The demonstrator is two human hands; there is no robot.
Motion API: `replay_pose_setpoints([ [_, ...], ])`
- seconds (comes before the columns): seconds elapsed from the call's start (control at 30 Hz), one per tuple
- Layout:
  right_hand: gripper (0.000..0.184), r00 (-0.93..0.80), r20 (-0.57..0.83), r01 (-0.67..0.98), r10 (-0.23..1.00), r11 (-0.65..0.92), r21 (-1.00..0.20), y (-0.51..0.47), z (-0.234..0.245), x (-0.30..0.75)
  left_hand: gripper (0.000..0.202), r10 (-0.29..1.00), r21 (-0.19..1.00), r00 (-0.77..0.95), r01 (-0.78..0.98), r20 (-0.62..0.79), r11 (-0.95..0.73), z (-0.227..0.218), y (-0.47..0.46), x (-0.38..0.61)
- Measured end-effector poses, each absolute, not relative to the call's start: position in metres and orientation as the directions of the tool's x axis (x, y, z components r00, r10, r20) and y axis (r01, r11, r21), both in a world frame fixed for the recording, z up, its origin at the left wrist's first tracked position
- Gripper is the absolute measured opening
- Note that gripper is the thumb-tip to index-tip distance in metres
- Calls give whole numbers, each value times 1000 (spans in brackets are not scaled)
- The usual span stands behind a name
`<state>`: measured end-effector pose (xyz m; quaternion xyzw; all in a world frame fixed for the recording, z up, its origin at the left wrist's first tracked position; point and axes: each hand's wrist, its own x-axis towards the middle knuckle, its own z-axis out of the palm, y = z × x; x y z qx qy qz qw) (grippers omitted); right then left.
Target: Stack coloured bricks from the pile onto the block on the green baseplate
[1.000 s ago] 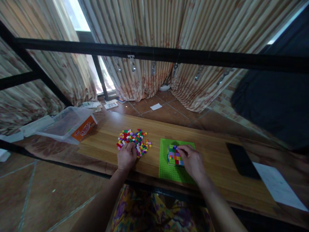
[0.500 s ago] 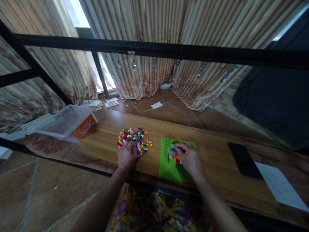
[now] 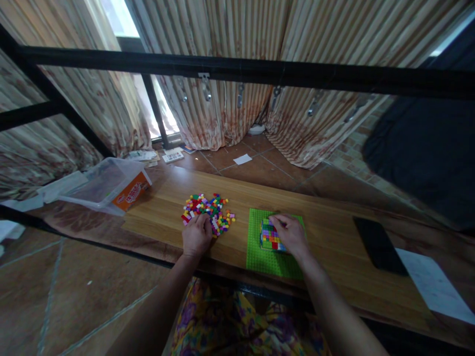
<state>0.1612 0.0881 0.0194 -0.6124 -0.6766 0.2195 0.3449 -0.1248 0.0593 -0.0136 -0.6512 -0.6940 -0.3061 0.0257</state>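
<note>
A loose pile of small colourful building bricks (image 3: pixel 222 221) lies on the wooden board, left of the middle. At its near edge is my left hand (image 3: pixel 196 234), fingers bent and pinched together; whatever is between them is hidden. To the right, a green studded baseplate (image 3: pixel 256 259) carries a low block built of many-coloured bricks (image 3: pixel 270 236). My right hand (image 3: pixel 291 233) reaches over the right side of that block. Its thumb and forefinger are pinched at the block's far edge, and what they hold, if anything, is too small to name.
A clear plastic tub (image 3: pixel 100 185) with an orange label lies at the board's left end. On the right are a black phone-like slab (image 3: pixel 379 245) and a white sheet (image 3: pixel 436 282). A dark metal rail (image 3: pixel 237 64) crosses beyond the board, before striped curtains (image 3: pixel 230 118).
My right fingertips have shifted slightly toward the far edge of the brick block, uncovering more of its top. My left hand stays at the pile. The view has moved a little.
</note>
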Motion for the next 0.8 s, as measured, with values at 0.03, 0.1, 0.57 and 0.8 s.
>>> replay_pose_setpoints([
  [0.03,39,-16,183,671,983,146,-727,88,18,161,23,888,387,-148,921,435,-36,-13,59,-125],
  [0.1,38,-6,157,658,988,122,-743,87,16,161,22,887,380,-143,924,438,-38,-13,59,-125],
  [0.57,33,70,92,604,993,32,-797,86,11,159,22,898,336,-111,941,425,-42,-13,59,-124],
  [0.8,35,65,159,652,985,79,-755,83,11,156,22,908,378,-134,925,397,-29,-15,59,-125],
])
